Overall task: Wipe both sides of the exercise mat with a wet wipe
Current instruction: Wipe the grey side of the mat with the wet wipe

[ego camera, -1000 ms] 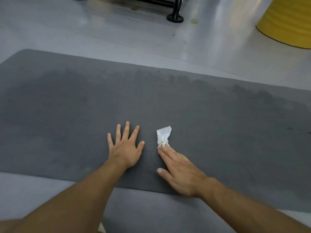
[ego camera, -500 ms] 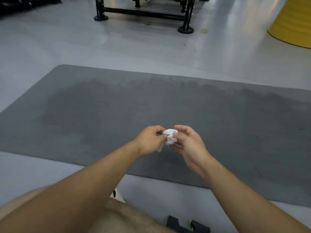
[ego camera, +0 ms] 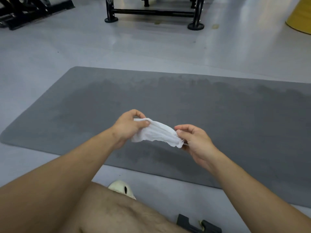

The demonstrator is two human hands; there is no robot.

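Note:
A grey exercise mat (ego camera: 227,111) lies flat on the floor, with darker damp patches across its middle. Above its near part I hold a white wet wipe (ego camera: 156,134) stretched out between both hands. My left hand (ego camera: 128,126) pinches the wipe's left end between thumb and fingers. My right hand (ego camera: 193,140) pinches the right end. Neither hand touches the mat.
A black metal equipment frame (ego camera: 153,12) stands on the pale floor beyond the mat, more black gear (ego camera: 32,10) at far left. A yellow barrel (ego camera: 301,15) sits at far right. My bare knee, a cream clog (ego camera: 122,189) and a black object (ego camera: 196,224) are near the bottom edge.
Both hands left the mat, lifted the crumpled wipe and have now pulled it open between them. The view has tilted up, showing more floor and equipment.

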